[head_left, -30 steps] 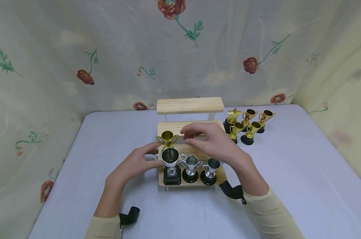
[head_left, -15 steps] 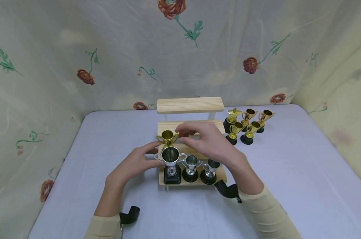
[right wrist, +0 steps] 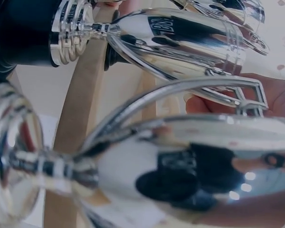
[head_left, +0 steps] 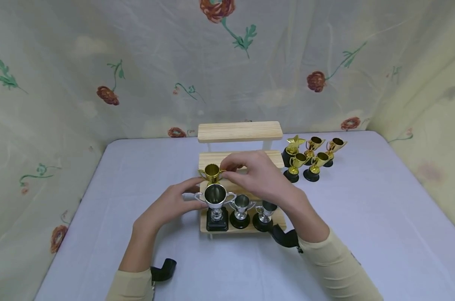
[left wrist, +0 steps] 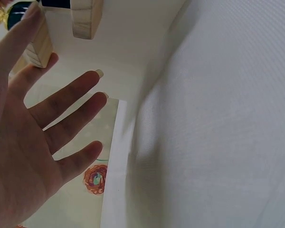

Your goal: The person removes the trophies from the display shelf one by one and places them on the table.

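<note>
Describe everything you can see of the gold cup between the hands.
The gold cup looks shiny and metallic, with an open bowl and two side handles; a dark base shows in the left wrist view. It appears upright at the left end of the wooden stand's second step from the front, behind the large silver trophy, which hides its lower part in the head view. The right hand seems to pinch its right handle. The left hand is close on the other side; contact is unclear.
</note>
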`<state>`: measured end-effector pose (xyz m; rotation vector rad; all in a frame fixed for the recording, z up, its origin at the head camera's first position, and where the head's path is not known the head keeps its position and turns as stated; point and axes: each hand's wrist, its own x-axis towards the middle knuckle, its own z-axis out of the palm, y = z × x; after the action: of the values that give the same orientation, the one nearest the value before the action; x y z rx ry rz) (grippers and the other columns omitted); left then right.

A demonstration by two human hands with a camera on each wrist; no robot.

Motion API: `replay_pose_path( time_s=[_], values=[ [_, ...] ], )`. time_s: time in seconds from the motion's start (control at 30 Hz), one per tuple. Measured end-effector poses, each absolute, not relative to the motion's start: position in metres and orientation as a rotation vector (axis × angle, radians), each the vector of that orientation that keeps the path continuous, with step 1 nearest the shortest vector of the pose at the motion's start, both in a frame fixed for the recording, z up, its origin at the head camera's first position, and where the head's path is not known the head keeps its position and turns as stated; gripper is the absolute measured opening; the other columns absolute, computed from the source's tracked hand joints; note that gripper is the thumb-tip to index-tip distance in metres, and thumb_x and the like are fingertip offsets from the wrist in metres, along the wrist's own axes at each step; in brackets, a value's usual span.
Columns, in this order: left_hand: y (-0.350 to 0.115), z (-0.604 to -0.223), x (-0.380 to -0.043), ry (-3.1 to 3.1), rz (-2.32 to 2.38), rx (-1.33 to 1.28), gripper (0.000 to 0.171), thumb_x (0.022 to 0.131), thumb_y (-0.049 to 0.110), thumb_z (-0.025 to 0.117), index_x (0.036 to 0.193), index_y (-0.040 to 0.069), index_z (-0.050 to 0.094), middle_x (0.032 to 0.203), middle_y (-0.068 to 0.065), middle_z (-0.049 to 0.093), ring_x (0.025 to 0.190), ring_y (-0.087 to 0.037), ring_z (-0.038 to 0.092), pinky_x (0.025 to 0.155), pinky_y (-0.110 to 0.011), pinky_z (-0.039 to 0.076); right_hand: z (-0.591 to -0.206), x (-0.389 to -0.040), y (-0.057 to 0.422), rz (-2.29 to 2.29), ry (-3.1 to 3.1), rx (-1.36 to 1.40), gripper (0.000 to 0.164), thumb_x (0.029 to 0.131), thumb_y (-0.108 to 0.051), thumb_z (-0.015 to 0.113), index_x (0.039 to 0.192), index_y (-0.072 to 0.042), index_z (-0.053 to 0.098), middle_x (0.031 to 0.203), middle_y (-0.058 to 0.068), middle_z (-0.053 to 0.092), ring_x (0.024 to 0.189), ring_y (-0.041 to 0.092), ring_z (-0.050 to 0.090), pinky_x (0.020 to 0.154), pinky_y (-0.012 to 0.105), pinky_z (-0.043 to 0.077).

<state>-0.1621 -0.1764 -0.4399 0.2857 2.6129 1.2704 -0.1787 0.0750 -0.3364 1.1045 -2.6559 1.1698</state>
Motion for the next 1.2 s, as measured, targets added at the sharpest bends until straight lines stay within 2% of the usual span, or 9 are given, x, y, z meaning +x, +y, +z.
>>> replay_pose_path(
  time_s=[0.23,0.4,0.6,0.93,1.2],
  values=[
    [-0.175,-0.441,-0.163,2.599,1.275,0.296,0.067,0.078,0.055,0.078,0.138,0.046,0.05,0.132,0.001,0.065,0.129,-0.02,0.057,0.109,-0.054,0.041,-0.341,-0.18,0.077,1.189,-2.645,1.067,0.006,0.092,-0.017,0.071,0.096,-0.019,0.076,0.094,-0.006,0.075,0.087,0.007,0.068,0.08,0.032,0.056],
    [-0.174,-0.442,-0.164,2.601,1.278,0.318,0.062,0.078,0.056,0.078,0.133,0.052,0.051,0.129,0.007,0.065,0.126,-0.017,0.058,0.108,-0.053,0.042,-0.342,-0.181,0.081,1.231,-2.633,0.995,0.008,0.092,-0.016,0.071,0.098,-0.018,0.076,0.095,-0.004,0.076,0.09,0.01,0.07,0.085,0.037,0.058],
    [-0.174,-0.442,-0.166,2.61,1.259,0.341,0.058,0.078,0.057,0.077,0.129,0.057,0.051,0.127,0.009,0.066,0.125,-0.017,0.058,0.107,-0.055,0.042,-0.343,-0.182,0.086,1.265,-2.591,0.958,0.008,0.092,-0.015,0.071,0.098,-0.017,0.076,0.095,-0.003,0.076,0.089,0.01,0.071,0.083,0.037,0.059],
    [-0.175,-0.443,-0.165,2.603,1.264,0.352,0.058,0.079,0.054,0.078,0.131,0.053,0.052,0.129,0.008,0.065,0.126,-0.018,0.058,0.108,-0.056,0.041,-0.342,-0.182,0.092,1.316,-2.589,0.909,0.007,0.091,-0.017,0.072,0.096,-0.02,0.076,0.093,-0.007,0.075,0.087,0.007,0.069,0.077,0.032,0.057],
    [-0.177,-0.445,-0.165,2.61,1.276,0.311,0.06,0.079,0.051,0.078,0.133,0.051,0.051,0.128,0.005,0.066,0.127,-0.02,0.058,0.109,-0.058,0.039,-0.337,-0.185,0.105,1.316,-2.615,0.825,0.006,0.092,-0.018,0.071,0.096,-0.021,0.076,0.093,-0.005,0.074,0.09,0.01,0.067,0.076,0.036,0.054]
  ],
)
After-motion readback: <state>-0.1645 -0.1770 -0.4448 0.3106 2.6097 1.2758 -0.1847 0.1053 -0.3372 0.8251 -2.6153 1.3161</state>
